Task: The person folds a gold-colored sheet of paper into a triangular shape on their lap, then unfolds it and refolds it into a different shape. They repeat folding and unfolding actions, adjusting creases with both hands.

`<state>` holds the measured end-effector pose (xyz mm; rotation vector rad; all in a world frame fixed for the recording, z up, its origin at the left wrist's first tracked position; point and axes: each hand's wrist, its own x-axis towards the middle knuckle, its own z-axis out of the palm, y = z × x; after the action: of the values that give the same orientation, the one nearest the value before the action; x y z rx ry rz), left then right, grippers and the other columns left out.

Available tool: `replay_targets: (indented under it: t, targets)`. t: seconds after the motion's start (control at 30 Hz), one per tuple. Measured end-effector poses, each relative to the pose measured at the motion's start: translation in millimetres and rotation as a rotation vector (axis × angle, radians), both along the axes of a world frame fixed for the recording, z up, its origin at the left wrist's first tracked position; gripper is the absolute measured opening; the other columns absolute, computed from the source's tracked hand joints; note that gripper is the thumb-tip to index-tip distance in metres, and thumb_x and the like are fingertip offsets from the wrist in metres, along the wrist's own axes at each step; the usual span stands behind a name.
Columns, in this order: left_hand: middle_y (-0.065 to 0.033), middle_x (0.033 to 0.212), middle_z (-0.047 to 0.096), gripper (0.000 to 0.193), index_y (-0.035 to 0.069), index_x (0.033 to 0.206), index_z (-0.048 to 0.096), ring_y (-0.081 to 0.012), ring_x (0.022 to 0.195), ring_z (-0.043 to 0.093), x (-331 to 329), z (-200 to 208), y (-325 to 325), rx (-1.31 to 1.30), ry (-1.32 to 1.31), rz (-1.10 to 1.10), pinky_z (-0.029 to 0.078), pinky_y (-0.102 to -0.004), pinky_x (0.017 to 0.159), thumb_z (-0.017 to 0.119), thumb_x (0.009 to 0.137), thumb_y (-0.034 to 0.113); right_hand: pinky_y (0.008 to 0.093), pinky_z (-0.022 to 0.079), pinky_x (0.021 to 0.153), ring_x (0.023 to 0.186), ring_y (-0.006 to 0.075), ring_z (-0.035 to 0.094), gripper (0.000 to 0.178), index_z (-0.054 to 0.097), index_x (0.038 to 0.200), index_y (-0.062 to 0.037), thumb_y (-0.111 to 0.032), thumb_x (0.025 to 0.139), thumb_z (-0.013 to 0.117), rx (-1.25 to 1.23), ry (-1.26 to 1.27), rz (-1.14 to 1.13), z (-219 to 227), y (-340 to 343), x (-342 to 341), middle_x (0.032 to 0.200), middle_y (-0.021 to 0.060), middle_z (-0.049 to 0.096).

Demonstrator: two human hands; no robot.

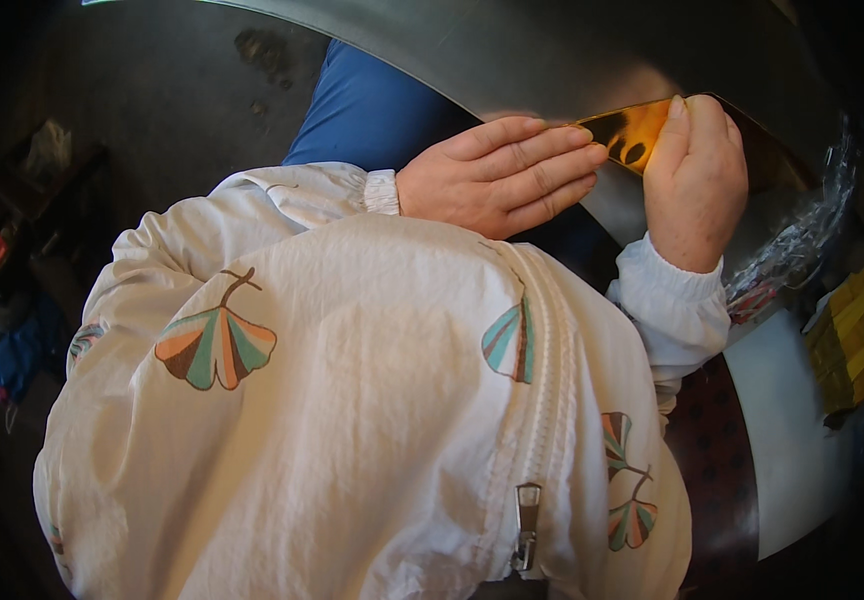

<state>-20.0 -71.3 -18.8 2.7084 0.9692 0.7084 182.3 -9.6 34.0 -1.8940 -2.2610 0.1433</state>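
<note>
A shiny gold sheet [620, 137] with mirror-like dark reflections spans the space between my hands. My right hand [694, 180] is closed on its right part, thumb on top and fingers curled over. Stretched out flat, my left hand [507, 178] has its fingers side by side, and their tips meet the left end of the sheet. Whether the left thumb presses on the sheet from beneath is hard to make out. Both hands are over the near edge of a dark grey smooth tabletop [512, 55].
Crumpled clear plastic [797, 245] lies right of my right hand, with a yellow wrapper [845, 335] beyond it. A white panel [787, 440] and a dark red patterned surface [712, 465] are at lower right. Cluttered dark items, including blue cloth [27, 350], sit at far left.
</note>
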Motion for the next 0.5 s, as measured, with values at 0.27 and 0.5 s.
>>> replay_targets:
  t: [0.27, 0.5]
  targets:
    - [-0.0046, 0.144, 0.051, 0.039, 0.013, 0.132, 0.057, -0.0196, 0.134, 0.048, 13, -4, 14, 0.091, 0.051, 0.006, 0.031, -0.0371, 0.115, 0.05, 0.094, 0.014, 0.0435, 0.051, 0.065, 0.074, 0.0377, 0.06, 0.009, 0.054, 0.086, -0.0021, -0.008, 0.089, 0.06, 0.001, 0.067, -0.039, -1, -2, 0, 0.085, 0.0171, 0.06]
    - [-0.0042, 0.143, 0.053, 0.036, 0.014, 0.131, 0.06, -0.0188, 0.133, 0.049, 14, -4, 16, 0.12, 0.071, 0.002, 0.032, -0.0364, 0.114, 0.049, 0.097, 0.013, 0.0434, 0.051, 0.067, 0.075, 0.037, 0.06, 0.007, 0.055, 0.085, -0.0031, -0.008, 0.089, 0.059, 0.018, 0.101, -0.071, -3, -5, -1, 0.086, 0.0159, 0.06]
